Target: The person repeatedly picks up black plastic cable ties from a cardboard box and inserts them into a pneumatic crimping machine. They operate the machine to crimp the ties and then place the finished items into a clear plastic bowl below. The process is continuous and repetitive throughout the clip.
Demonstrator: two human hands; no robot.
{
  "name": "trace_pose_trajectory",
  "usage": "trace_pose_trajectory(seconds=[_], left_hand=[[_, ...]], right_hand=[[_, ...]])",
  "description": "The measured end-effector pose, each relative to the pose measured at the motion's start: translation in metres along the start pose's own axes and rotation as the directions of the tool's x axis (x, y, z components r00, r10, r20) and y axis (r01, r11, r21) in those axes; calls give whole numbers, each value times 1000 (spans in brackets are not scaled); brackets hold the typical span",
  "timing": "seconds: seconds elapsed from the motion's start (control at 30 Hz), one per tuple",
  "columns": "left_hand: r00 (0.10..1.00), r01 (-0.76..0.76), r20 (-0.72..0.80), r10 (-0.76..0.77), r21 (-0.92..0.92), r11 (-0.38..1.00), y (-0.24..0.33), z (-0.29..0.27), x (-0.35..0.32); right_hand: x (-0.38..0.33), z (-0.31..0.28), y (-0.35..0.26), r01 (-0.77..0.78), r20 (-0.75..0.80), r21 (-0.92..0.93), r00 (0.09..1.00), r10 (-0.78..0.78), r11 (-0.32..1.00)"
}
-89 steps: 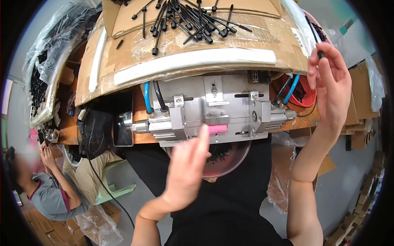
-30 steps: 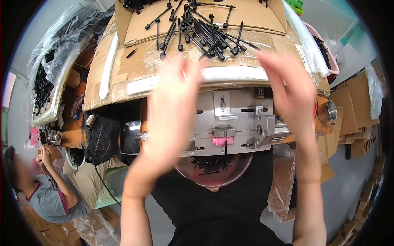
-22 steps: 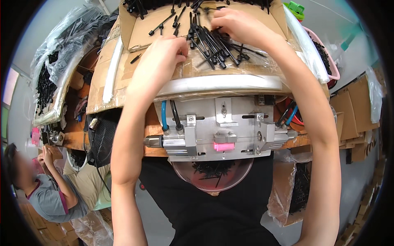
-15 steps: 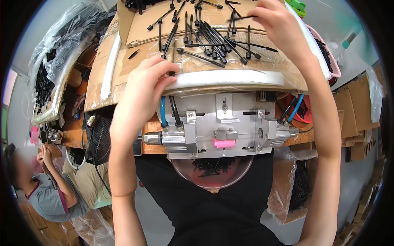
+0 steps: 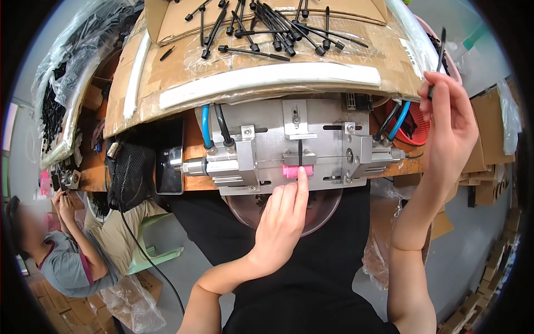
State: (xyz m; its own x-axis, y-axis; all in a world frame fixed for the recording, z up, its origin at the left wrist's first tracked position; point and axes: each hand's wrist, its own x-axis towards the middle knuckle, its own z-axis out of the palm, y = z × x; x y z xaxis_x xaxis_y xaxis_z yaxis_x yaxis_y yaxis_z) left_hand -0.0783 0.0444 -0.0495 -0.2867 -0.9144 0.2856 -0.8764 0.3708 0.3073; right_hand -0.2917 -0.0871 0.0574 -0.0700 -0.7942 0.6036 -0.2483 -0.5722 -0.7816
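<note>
My left hand (image 5: 281,220) reaches to the metal fixture (image 5: 331,147) in front of me. Its index finger is stretched out, the others curled, and the fingertip touches the near end of a slim black rod (image 5: 300,149). That rod lies across the pink block (image 5: 290,171) at the fixture's middle. Off to the right, my right hand (image 5: 451,128) pinches a second black rod (image 5: 442,51) by its knobbed end, the shaft pointing up. Several black knobbed rods (image 5: 286,33) lie heaped on the cardboard (image 5: 183,69) beyond the fixture.
A white padded strip (image 5: 267,83) runs along the cardboard's near edge. Blue hoses (image 5: 206,125) and black hoses rise from the fixture's clamps. A tablet-like device (image 5: 169,161) lies left. Below is a translucent bowl (image 5: 328,214). A red basket (image 5: 416,131) stands right; a co-worker (image 5: 69,256) sits left.
My left hand has come down from the cardboard's edge to the pink block, where a rod now lies. My right hand has moved right and nearer, away from the heap, with a rod.
</note>
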Motion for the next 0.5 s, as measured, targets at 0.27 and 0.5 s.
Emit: trace_pose_trajectory(seconds=[0.27,0.5], left_hand=[[997,13,80,-8,-62,998,-2,-5,3],[960,-53,-280,19,-116,992,-51,-70,89]], right_hand=[[-61,8,-7,120,84,-143,990,-109,982],[-157,47,15,101,429,-223,904,4,970]])
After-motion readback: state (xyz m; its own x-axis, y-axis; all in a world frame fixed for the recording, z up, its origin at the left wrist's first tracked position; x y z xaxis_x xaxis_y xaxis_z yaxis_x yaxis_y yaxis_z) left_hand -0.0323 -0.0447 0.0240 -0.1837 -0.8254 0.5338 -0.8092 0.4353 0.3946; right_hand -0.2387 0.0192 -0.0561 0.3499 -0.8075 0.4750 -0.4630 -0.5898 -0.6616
